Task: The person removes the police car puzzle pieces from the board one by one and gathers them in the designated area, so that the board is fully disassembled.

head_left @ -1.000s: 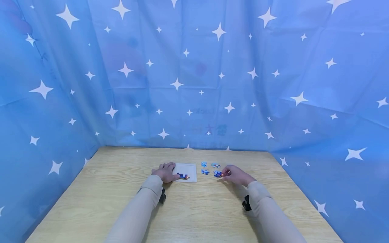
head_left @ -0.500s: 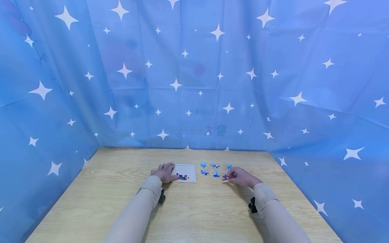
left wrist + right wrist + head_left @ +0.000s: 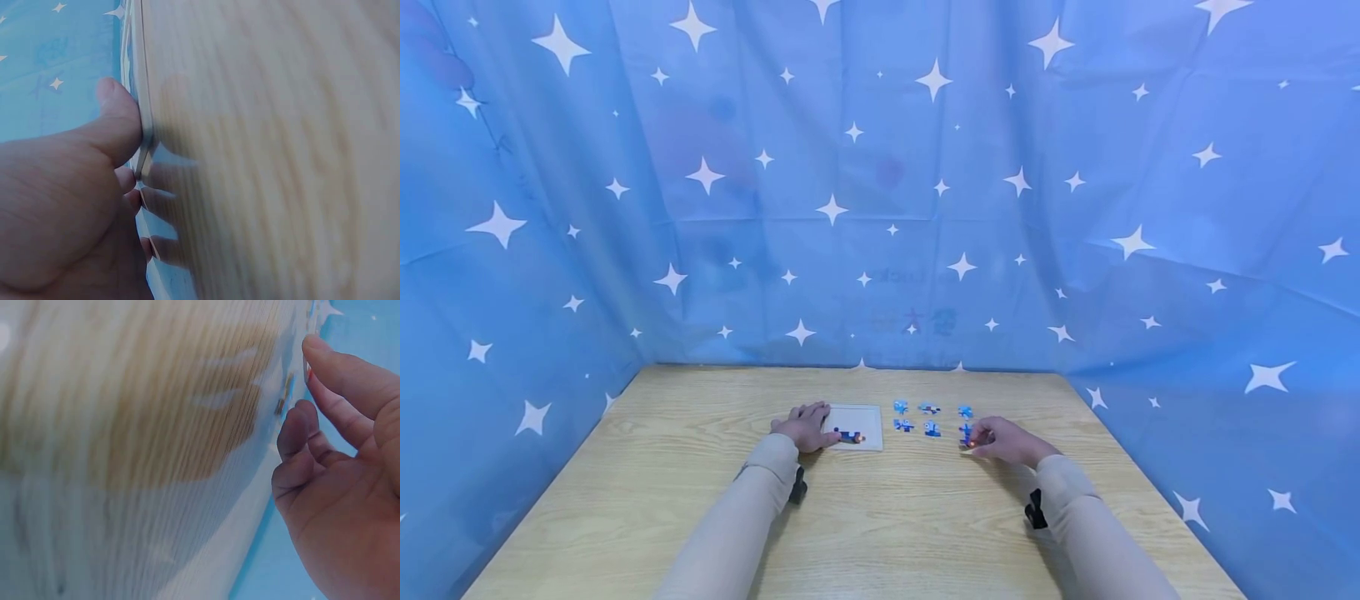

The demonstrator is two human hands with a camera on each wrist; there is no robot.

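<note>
My left hand (image 3: 805, 427) rests with spread fingers on the left side of a white puzzle tray (image 3: 871, 417). In the left wrist view the thumb (image 3: 119, 115) lies along the tray's edge. Dark blue puzzle pieces with an orange spot (image 3: 852, 437) lie at the near side inside the tray. Over to the right, my right hand (image 3: 1006, 442) pinches a blue and orange puzzle piece (image 3: 966, 434) between thumb and index finger, close over the table. The right wrist view shows this piece nearly edge-on, with the other fingers loosely curled beneath.
Loose blue puzzle pieces lie in two rows between tray and right hand: a back left one (image 3: 900, 407), a back middle one (image 3: 929, 408), a back right one (image 3: 965, 412), a front left one (image 3: 903, 425) and one with an eye (image 3: 932, 429). A starry blue curtain (image 3: 850, 250) surrounds the wooden table (image 3: 880, 517).
My right hand has moved right with the pinched puzzle piece, away from the piece with the eye, and the piece has turned. The back right piece has come into view. My left hand stays put.
</note>
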